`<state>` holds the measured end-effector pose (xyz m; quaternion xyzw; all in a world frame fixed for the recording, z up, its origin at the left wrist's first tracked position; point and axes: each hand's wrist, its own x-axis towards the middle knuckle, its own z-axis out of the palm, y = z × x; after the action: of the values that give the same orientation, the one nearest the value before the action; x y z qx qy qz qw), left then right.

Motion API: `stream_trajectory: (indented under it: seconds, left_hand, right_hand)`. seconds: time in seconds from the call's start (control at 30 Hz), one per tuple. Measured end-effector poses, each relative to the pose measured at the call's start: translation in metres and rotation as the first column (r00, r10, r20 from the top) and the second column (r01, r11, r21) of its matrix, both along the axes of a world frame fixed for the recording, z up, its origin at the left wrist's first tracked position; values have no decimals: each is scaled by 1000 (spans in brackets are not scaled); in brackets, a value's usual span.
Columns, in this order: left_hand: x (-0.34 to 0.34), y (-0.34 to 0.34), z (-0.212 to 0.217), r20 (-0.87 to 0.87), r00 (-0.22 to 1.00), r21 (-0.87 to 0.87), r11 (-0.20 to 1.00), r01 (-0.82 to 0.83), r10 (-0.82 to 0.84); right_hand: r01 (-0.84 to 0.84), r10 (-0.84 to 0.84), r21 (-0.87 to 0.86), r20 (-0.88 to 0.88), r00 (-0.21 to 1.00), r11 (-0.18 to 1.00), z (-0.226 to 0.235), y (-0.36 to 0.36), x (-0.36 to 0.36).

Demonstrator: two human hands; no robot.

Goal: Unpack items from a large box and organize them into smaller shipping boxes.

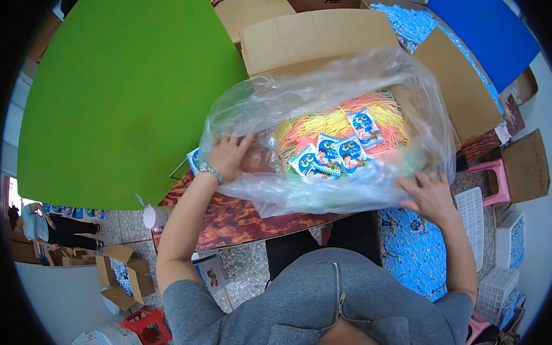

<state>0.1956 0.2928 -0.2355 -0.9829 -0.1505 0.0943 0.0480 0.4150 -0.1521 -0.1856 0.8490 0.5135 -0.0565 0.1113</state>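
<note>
A large clear plastic bag [323,204] lines a cardboard box and spills over its rim in front of me. Inside lie many thin pink, yellow and green sticks [317,122], with several small blue-and-white packets [364,127] on top of them. My left hand [228,157] rests on the bag's left side, fingers spread and partly behind the film. At the near right corner of the bag, my right hand [430,195] touches the plastic with its fingers apart. Neither hand has a packet or stick visible in it.
A green board [126,100] takes up the left. Cardboard flaps [320,40] stand behind the bag. Blue packets [407,250] fill a container below my right hand. At the right are a pink stool [499,183] and a white crate [469,222]. Another person [40,222] is at the far left.
</note>
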Motion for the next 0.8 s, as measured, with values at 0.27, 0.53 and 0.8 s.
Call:
stream_trajectory:
  seconds: [0.27, 0.53, 0.8]
  left_hand:
    - [-26, 1, -16, 270, 948, -597, 801, 30, 166]
    - [-53, -46, 7, 91, 917, -496, 781, 380, -389]
    - [-79, -64, -76, 76, 880, -339, 818, 466, -469]
  right_hand:
    - [-124, 120, 269, 30, 992, 955, -44, -50, -22]
    - [-346, 328, 306, 110, 938, 887, -52, -52, -17]
    - [-182, 218, 239, -129, 967, 954, -74, -60, -11]
